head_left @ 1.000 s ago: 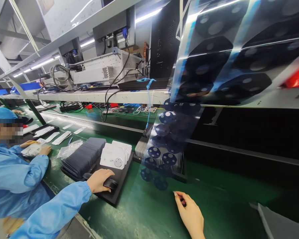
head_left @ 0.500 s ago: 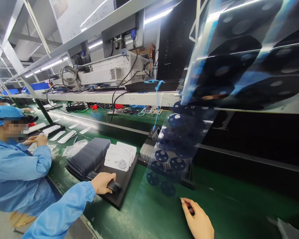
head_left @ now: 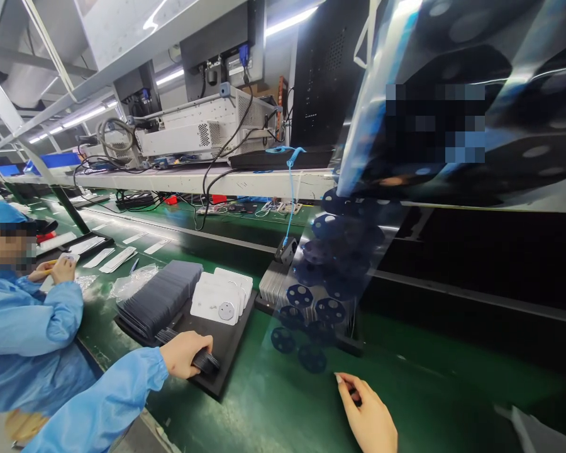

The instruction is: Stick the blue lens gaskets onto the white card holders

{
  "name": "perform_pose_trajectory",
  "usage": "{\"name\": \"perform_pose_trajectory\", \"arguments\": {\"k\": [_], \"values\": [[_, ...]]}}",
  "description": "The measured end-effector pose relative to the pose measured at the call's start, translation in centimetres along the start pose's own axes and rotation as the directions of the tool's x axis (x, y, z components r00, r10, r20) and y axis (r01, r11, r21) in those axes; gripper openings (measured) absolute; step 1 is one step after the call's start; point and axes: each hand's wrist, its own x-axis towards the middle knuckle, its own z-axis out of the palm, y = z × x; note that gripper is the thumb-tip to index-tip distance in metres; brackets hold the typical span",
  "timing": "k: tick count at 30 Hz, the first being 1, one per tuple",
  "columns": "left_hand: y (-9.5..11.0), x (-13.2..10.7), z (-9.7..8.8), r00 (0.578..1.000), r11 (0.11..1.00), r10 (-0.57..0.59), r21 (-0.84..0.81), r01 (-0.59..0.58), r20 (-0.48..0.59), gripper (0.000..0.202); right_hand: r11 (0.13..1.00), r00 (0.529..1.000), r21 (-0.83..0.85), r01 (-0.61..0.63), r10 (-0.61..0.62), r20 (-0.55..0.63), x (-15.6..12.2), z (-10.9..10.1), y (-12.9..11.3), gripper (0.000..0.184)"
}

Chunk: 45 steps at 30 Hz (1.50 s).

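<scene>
My left hand (head_left: 187, 354) is wrapped around a short stack of thin dark plates (head_left: 205, 363) at the near end of a black tray (head_left: 226, 352). Beside it on the tray stands a long row of dark grey thin plates (head_left: 163, 294), with several white plates (head_left: 217, 296) lying to its right; the top one bears a round silver disc. My right hand (head_left: 368, 412) is closed in a pinch over the green bench. Its fingertips are close to the lower end of a clear film strip (head_left: 311, 327) with dark blue round stickers; whether they touch the film is unclear.
Behind the film, a second black tray (head_left: 351, 345) holds a row of plates. A blue coiled cord (head_left: 291, 189) hangs from the shelf (head_left: 255, 182), which carries grey equipment (head_left: 193, 129). A co-worker in blue (head_left: 23, 314) sits at the left. A clear plastic bag (head_left: 134, 283) lies beyond the tray.
The whole view has shifted slightly, so the bench items sit a little further left. My hands keep nearly the same places relative to the tray and film.
</scene>
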Motion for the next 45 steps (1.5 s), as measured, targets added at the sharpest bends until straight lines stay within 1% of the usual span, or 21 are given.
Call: {"name": "perform_pose_trajectory", "arguments": {"k": [4,8,10,12,13,15,17,18,19,20,21,22,23,25,29,32,36,40,42,44,45], "values": [[0.2,-0.4,0.2,0.995,0.995,0.090,-0.041,-0.091,-0.030,0.051,1.000,1.000,0.011,0.000,0.000,0.008,0.1,-0.1,-0.1,0.046],[-0.3,-1.2,0.9,0.983,0.985,0.142,-0.079,-0.151,-0.117,0.064,1.000,1.000,0.008,0.015,-0.015,0.011,0.1,-0.2,-0.2,0.045],[-1.1,-2.0,1.3,0.975,0.988,0.125,-0.068,-0.139,-0.183,0.067,1.000,1.000,0.002,0.012,-0.012,0.014,0.1,-0.2,-0.1,0.045],[-2.0,-3.0,1.9,0.960,0.995,0.071,-0.043,-0.085,-0.271,0.068,1.000,1.000,-0.001,0.011,-0.011,0.019,0.1,-0.2,0.0,0.045],[-2.5,-3.6,2.3,0.943,0.998,0.033,-0.035,-0.047,-0.330,0.068,1.000,1.000,-0.002,0.008,-0.008,0.022,0.1,-0.2,0.0,0.046],[-3.5,-4.7,3.2,0.886,0.998,-0.067,-0.049,0.050,-0.459,0.066,1.000,0.999,-0.003,-0.005,0.005,0.035,0.2,-0.2,0.0,0.046],[-4.3,-5.6,4.4,0.797,0.983,-0.186,-0.119,0.143,-0.574,0.062,1.000,0.999,-0.008,-0.027,0.027,0.043,0.2,-0.2,0.0,0.046],[-4.6,-6.0,4.9,0.749,0.969,-0.245,-0.176,0.173,-0.615,0.060,0.999,0.998,-0.010,-0.038,0.039,0.044,0.2,-0.2,-0.1,0.046],[-4.9,-6.2,5.5,0.704,0.952,-0.301,-0.242,0.186,-0.643,0.060,0.999,0.998,-0.012,-0.047,0.047,0.044,0.2,-0.2,-0.1,0.046],[-5.1,-6.4,6.0,0.668,0.934,-0.346,-0.310,0.178,-0.658,0.061,0.999,0.998,-0.012,-0.053,0.053,0.043,0.2,-0.2,-0.1,0.047],[-5.2,-6.4,6.5,0.644,0.915,-0.379,-0.375,0.150,-0.665,0.064,0.998,0.998,-0.009,-0.055,0.055,0.041,0.2,-0.2,-0.1,0.047],[-5.4,-6.4,6.8,0.629,0.895,-0.400,-0.432,0.111,-0.666,0.067,0.999,0.998,-0.004,-0.053,0.053,0.039,0.2,-0.2,-0.1,0.047],[-5.4,-6.2,7.1,0.625,0.877,-0.411,-0.475,0.073,-0.664,0.070,0.999,0.998,0.004,-0.047,0.047,0.035,0.2,-0.2,-0.1,0.047],[-5.5,-5.9,7.4,0.628,0.854,-0.417,-0.521,0.022,-0.657,0.074,0.999,0.999,0.018,-0.037,0.036,0.024,0.2,-0.2,-0.1,0.046],[-5.4,-5.2,7.4,0.647,0.822,-0.436,-0.569,0.004,-0.625,0.078,0.998,0.998,0.023,-0.051,0.050,0.031,0.2,-0.4,-0.3,0.044],[-4.9,-5.0,7.3,0.661,0.801,-0.440,-0.598,-0.016,-0.607,0.070,0.997,0.996,0.025,-0.070,0.068,0.055,0.2,-0.6,-0.7,0.044],[-4.0,-5.1,7.0,0.690,0.803,-0.430,-0.596,-0.002,-0.582,0.060,0.996,0.995,0.010,-0.083,0.082,0.063,0.1,-0.6,-0.9,0.044],[-4.0,-5.4,6.8,0.714,0.845,-0.384,-0.534,0.017,-0.585,0.055,0.997,0.995,0.016,-0.081,0.080,0.061,0.1,-0.5,-0.7,0.044],[-4.2,-5.5,6.6,0.718,0.879,-0.363,-0.475,0.052,-0.594,0.052,0.997,0.996,0.023,-0.069,0.068,0.055,0.1,-0.5,-0.5,0.044],[-4.2,-5.5,6.1,0.723,0.924,-0.324,-0.369,0.102,-0.610,0.052,0.998,0.997,0.028,-0.061,0.060,0.052,0.2,-0.4,-0.4,0.043],[-4.0,-5.5,5.8,0.735,0.949,-0.283,-0.293,0.120,-0.616,0.053,0.998,0.997,0.030,-0.058,0.057,0.050,0.2,-0.3,-0.3,0.043]]}}
